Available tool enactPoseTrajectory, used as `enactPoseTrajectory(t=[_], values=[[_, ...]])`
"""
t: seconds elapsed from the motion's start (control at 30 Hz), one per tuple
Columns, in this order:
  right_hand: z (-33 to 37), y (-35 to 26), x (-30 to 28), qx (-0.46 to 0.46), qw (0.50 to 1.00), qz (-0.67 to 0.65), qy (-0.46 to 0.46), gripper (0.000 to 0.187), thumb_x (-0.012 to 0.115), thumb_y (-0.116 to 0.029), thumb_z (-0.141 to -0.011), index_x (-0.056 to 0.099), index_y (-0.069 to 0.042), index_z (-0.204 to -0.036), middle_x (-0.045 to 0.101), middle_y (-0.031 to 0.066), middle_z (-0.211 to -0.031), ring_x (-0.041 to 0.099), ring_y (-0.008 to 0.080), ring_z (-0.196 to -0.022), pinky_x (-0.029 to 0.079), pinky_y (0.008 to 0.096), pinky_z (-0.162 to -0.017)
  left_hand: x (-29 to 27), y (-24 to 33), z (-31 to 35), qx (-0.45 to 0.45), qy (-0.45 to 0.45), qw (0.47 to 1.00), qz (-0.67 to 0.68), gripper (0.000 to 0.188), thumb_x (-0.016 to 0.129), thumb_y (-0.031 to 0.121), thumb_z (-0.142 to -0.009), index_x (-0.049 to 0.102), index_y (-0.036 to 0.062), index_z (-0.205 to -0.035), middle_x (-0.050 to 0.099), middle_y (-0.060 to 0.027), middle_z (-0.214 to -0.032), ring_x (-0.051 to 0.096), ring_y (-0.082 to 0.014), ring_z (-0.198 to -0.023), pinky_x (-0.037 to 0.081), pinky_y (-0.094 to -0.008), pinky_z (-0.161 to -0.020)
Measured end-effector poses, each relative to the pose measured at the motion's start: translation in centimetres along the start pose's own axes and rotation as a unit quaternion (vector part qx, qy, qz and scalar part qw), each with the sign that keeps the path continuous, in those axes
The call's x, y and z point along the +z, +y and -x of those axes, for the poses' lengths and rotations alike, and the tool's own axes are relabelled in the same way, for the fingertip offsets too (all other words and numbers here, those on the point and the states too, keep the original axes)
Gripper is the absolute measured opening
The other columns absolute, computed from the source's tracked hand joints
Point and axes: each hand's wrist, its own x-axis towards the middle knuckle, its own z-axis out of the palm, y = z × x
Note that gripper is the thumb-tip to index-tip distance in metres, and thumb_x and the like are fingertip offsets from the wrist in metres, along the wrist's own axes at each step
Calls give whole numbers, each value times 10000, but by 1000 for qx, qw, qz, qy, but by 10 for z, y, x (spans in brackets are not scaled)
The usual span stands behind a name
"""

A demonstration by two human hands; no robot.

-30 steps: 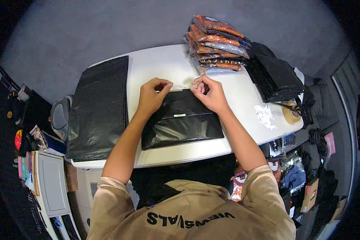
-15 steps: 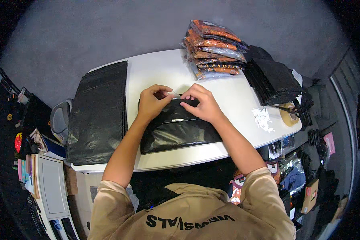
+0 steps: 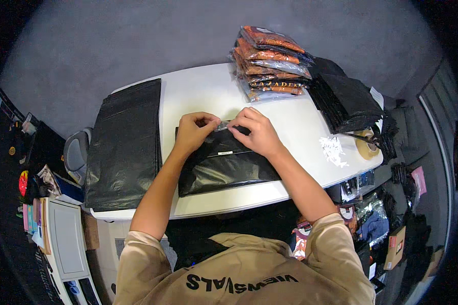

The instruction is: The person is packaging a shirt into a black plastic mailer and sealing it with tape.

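A black plastic mailer bag point(image 3: 228, 173) lies flat on the white table before me, a small white label point(image 3: 225, 153) at its middle fold. My left hand point(image 3: 196, 131) pinches one end of a short clear strip point(image 3: 222, 126), which looks like tape, at the bag's far edge. Thumb and forefinger of my right hand point(image 3: 254, 131) are closed on the strip's other end. The strip lies low over the bag's edge; whether it sticks there I cannot tell.
Left of the bag is a stack of flat black bags point(image 3: 124, 147). Clear-wrapped orange and dark garments point(image 3: 272, 66) are piled at the back. On the right lie folded black bags point(image 3: 346, 101), white paper slips point(image 3: 333, 151), a tape roll point(image 3: 365, 150) and scissors point(image 3: 367, 138).
The clear strip has come down from a raised slant to lie along the bag's far edge. Both hands have shifted only slightly, the left one lower.
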Motion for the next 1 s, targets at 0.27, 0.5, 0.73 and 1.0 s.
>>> enactPoseTrajectory(t=[0.27, 0.5, 0.73, 1.0], values=[[2, 5, 0, -13, 1000, 10, 7, 123, 830, -35, -816, 780, -63, -925, 641, 82, -875, 662, 282, -862, 552, 390, -786, 1, -3, -1, 3, -6, 1000, 10, 170, 833, 147, -929, 809, -1, -1009, 770, -38, -884, 665, -96, -802, 521, -267, -745], [1, 0, -1, -15, 1000, 9, -24, 83, 807, -56, -824, 764, -64, -895, 651, 84, -883, 672, 287, -867, 568, 414, -769, -2, -11, -2, 45, 7, 999, -11, 174, 841, 135, -924, 804, -7, -1016, 784, -50, -919, 679, -104, -826, 533, -272, -786], [2, 1, -5, -4, 1000, 14, -15, 76, 814, -62, -821, 771, -72, -882, 657, 78, -878, 677, 285, -860, 569, 410, -766, 2, -1, 2, -6, -12, 1000, 10, 195, 835, 117, -923, 823, -2, -1077, 805, -76, -962, 706, -117, -868, 556, -276, -804], [1, 4, -5, -4, 1000, 7, -4, 90, 831, -34, -813, 793, -60, -890, 654, 74, -830, 663, 267, -821, 552, 383, -759, 4, 2, 4, 14, 18, 999, -22, 209, 832, 122, -921, 829, 0, -1090, 818, -85, -1006, 715, -120, -873, 567, -276, -826]])
